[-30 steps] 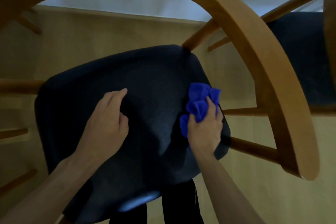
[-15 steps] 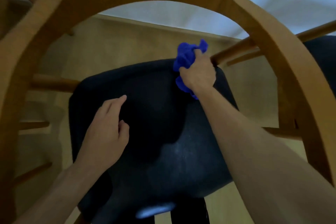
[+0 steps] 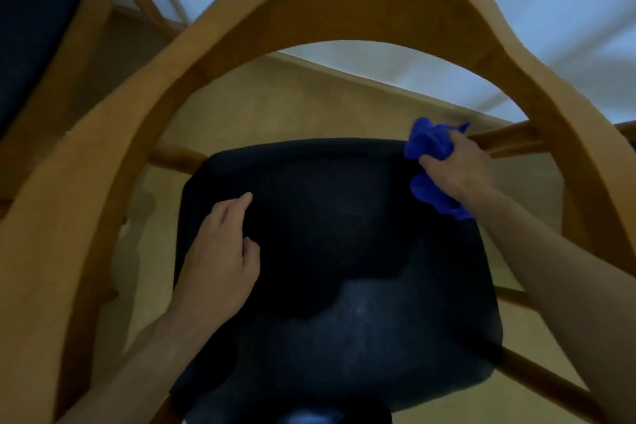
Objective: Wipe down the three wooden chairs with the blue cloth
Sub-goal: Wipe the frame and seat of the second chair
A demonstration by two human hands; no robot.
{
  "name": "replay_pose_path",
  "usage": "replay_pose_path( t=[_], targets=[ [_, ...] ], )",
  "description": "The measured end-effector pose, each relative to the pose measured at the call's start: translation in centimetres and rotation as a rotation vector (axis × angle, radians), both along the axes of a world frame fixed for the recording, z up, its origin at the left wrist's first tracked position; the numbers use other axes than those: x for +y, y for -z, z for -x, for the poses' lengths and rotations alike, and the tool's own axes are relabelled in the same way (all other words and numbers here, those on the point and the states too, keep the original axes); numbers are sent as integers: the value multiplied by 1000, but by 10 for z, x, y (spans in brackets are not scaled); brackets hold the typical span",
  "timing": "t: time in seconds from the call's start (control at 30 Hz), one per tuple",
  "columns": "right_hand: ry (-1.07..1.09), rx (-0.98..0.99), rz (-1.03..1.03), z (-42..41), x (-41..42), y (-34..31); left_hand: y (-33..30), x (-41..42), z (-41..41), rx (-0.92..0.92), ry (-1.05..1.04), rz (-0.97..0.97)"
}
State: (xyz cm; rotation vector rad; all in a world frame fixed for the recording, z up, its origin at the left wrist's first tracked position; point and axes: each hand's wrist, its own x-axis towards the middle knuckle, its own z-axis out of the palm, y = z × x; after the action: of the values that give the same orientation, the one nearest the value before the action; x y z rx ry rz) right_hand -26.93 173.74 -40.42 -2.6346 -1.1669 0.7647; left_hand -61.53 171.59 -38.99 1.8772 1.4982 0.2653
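Cloth-work goes best if we keep our right hand (image 3: 459, 170), fingers bunched round the blue cloth (image 3: 430, 144) at the seat's (image 3: 344, 268) two o'clock corner, pressing firmly along the wooden rail (image 3: 509, 138), while our left hand (image 3: 220, 251), loosely spread and empty, steadies the cushion.

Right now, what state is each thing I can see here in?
blue cloth: bunched up, gripped in the right hand, at the far right corner of the seat.
right hand: curled round the cloth.
left hand: resting on the seat, fingers relaxed, holding nothing.
dark seat cushion: on the chair, faint pale smudges near its front.
wooden chair frame: upright, arching over the seat.
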Motion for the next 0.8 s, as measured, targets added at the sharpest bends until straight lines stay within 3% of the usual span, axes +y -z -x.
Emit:
replay_pose_path(
  t=[0.1, 0.3, 0.37, 0.43, 0.53, 0.6, 0.67, 0.8],
  targets=[
    [-38, 3, -24, 49, 22, 9, -3, -5, 7, 7, -27, 11],
    [-497, 327, -87, 225, 64, 12, -7, -8, 34, 122, -192, 79],
    [-589, 451, -36, 228, 66, 9, -8, -6, 35, 143, -307, 164],
    [-624, 595, 48, 205, 63, -3, -12, -4, 32, 24, -472, 375],
    [-455, 890, 54, 177, 36, -44, -36, 2, 17, -560, -783, 888],
    [-294, 1058, -19, 170, 10, -68, -52, 0, 8, -841, -747, 978],
    [-146, 1213, -105, 167, -14, -86, -68, -3, -3, -906, -602, 902],
    [258, 1431, -127, 167, -50, -123, -103, -18, -9, -663, -464, 584]
  ],
)
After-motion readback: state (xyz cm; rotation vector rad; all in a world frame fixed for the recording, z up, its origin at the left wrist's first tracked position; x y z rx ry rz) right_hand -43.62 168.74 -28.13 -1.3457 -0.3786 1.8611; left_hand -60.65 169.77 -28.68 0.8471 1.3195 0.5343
